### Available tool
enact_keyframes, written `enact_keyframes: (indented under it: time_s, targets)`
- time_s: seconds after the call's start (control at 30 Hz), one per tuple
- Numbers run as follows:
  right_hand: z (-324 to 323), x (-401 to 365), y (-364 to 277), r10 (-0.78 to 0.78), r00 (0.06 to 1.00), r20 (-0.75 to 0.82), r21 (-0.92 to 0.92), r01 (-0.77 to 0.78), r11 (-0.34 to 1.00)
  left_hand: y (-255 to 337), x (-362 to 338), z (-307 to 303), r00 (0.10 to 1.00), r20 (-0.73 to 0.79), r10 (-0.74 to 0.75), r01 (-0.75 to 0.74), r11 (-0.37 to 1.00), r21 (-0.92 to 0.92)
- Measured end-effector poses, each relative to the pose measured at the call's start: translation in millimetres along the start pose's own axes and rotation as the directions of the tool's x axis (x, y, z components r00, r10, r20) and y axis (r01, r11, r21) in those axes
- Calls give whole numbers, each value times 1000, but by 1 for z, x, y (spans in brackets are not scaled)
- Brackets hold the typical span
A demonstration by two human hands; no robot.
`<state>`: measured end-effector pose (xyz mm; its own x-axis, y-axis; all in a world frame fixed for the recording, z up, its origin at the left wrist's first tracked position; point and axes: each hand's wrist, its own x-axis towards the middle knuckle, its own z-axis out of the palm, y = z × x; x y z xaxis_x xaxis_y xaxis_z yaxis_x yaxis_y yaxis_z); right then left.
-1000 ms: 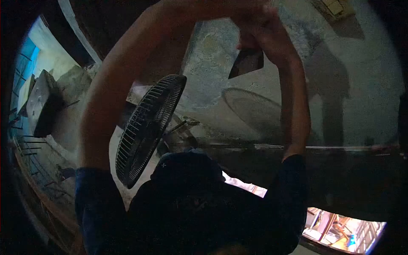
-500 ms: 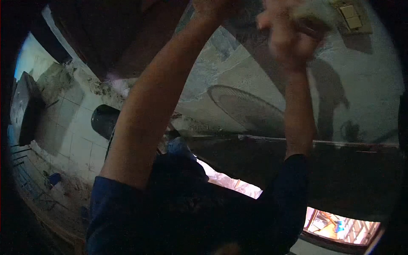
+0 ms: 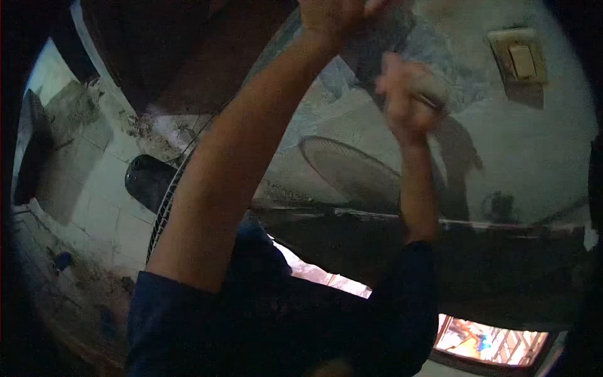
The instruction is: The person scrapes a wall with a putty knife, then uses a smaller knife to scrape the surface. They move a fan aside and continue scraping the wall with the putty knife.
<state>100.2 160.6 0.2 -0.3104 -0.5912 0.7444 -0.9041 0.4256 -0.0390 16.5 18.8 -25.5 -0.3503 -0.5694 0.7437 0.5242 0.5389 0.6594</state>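
Observation:
My left hand (image 3: 339,16) is raised at the top edge of the head view. Its fingers are partly cut off by the frame, so what it holds, if anything, cannot be made out. Lower and to the right, my right hand (image 3: 409,110) is closed around a pale rounded object (image 3: 434,88) with a dark slit across it. Motion blur hides its exact kind. Behind both hands is a stained, pale wall (image 3: 521,144), on which shadows of an arm and of a round fan fall.
A light switch (image 3: 522,61) is on the wall at upper right. Behind my left forearm stand a fan's wire grille (image 3: 164,217) and its black housing (image 3: 149,181). A dark surface (image 3: 502,264) runs along the wall's base. Tiled floor (image 3: 103,207) spreads at left, and a bright opening (image 3: 490,339) lies lower right.
My right hand has moved down and slightly left with the pale object. My left hand has shifted a little right and down. The view has also shifted, bringing more of the light switch in.

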Motion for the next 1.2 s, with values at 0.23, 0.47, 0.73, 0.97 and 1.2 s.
enact_keyframes:
  time_s: [0.23,0.47,0.73,0.97,1.2]
  targets:
    - [-10,12,-16,-326,926,191,-593,373,714,-10,8,5,994,-71,87,-90,995,-52]
    - [-39,-1,5,-109,988,111,269,76,960,-12,0,5,998,23,66,-63,991,-114]
    - [-26,2,10,-684,722,102,-550,614,567,-4,2,-4,999,29,35,-34,999,-38]
    - [-23,21,-29,180,970,162,728,-240,642,-5,2,-3,998,27,55,-54,998,-31]
    - [-39,5,-6,-174,984,-30,35,175,984,-5,1,-1,994,-59,95,-97,995,-27]
